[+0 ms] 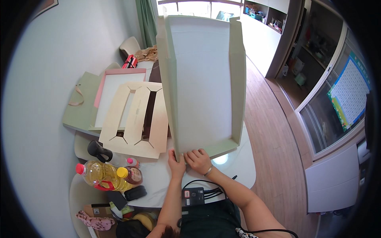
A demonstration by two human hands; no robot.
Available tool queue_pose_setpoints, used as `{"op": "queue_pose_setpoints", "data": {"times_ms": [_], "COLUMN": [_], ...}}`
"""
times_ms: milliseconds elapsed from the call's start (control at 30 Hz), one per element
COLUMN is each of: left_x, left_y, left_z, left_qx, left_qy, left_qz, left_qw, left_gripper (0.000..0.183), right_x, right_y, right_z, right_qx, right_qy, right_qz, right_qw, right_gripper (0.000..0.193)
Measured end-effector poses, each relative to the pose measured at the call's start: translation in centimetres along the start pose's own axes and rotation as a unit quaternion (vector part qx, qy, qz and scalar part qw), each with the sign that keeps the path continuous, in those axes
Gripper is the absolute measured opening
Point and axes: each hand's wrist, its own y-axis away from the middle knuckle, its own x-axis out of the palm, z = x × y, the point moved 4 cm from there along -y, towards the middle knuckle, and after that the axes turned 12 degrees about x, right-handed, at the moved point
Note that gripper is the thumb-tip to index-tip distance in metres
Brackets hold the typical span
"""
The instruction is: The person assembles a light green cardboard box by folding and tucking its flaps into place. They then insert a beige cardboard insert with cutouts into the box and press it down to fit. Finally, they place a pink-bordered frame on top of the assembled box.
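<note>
A large, shallow pale green cardboard box (238, 91) with a white inside (202, 83) stretches away from me over the table, its long walls folded up. At its near left corner, my left hand (176, 164) is closed on the outer side of the wall, thumb pointing up. My right hand (198, 160) is right beside it, fingers bent over the near wall by the same corner. To the left lies a cream cardboard insert (137, 115) with slots cut in it. Under its far part is an open green box with a pink rim (125, 71).
On the white table (158, 186) left of me stand an oil bottle (101, 172), a yellow-capped jar (133, 174) and a dark-topped bottle (99, 150). A black device with cables (193, 196) lies close to my body. Chairs line the left wall; wooden floor (270, 158) runs along the right.
</note>
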Motion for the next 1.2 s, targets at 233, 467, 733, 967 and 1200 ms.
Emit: {"op": "queue_pose_setpoints", "data": {"times_ms": [233, 467, 733, 967, 1200], "left_x": [0.2, -0.3, -0.2, 0.0, -0.5], "left_y": [0.3, -0.2, -3.0, -3.1, -3.3], "left_z": [0.5, -1.6, -1.7, -3.5, -3.7], "left_qx": [0.014, 0.040, -0.066, -0.027, 0.008], "left_qy": [-0.040, 0.133, 0.058, 0.063, 0.134], "left_qz": [0.013, 0.082, -0.018, 0.020, 0.014], "left_qw": [0.999, 0.987, 0.996, 0.997, 0.991], "left_gripper": [0.025, 0.039, 0.032, 0.034, 0.036], "right_x": [0.5, 0.1, 0.6, 0.0, -0.1], "right_y": [-0.5, -0.5, 0.0, -0.5, -0.9], "right_z": [0.1, 0.4, 1.1, 1.8, 1.4], "right_qx": [-0.008, -0.014, -0.054, -0.054, -0.023], "right_qy": [-0.028, -0.036, -0.057, -0.059, -0.084], "right_qz": [-0.012, 0.004, 0.043, 0.031, 0.106], "right_qw": [0.999, 0.999, 0.996, 0.996, 0.991], "right_gripper": [0.021, 0.016, 0.009, 0.004, 0.012]}}
